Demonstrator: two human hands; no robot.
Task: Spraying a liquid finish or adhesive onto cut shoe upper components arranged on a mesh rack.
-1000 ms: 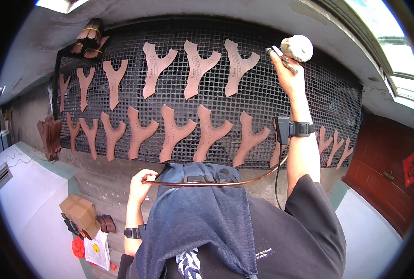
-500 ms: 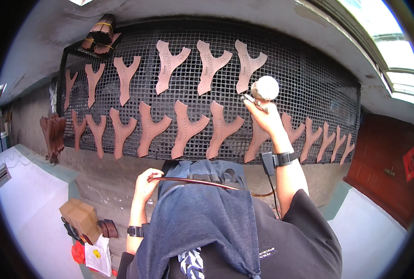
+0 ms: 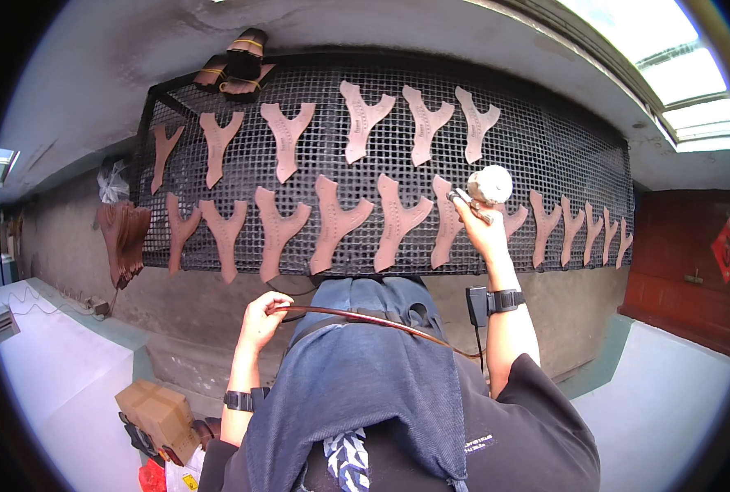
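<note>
My right hand [image 3: 486, 231] grips a spray gun [image 3: 481, 210] with a round whitish cup [image 3: 491, 184] on top. It hangs over the front row of Y-shaped brownish-pink leather-like pieces [image 3: 399, 220], partly covering one or two of them. A second row of such pieces [image 3: 365, 121] lies farther back on the black mesh rack [image 3: 332, 160]. Low at the front, my left hand [image 3: 262, 320] is closed around a thin reddish-brown hose [image 3: 365, 318], which runs across my body toward my right side.
Banded bundles of similar pieces [image 3: 246, 57] sit on the rack's far left corner. A stack of brown pieces [image 3: 123, 246] hangs by its left end. A cardboard box [image 3: 160, 412] stands at the lower left. Beyond the rack's right end is a red-brown door [image 3: 680, 271].
The view has shifted, so the rack appears farther right. My right hand and the spray gun have moved to the right and nearer, from the back row toward the front row. My left hand keeps the hose.
</note>
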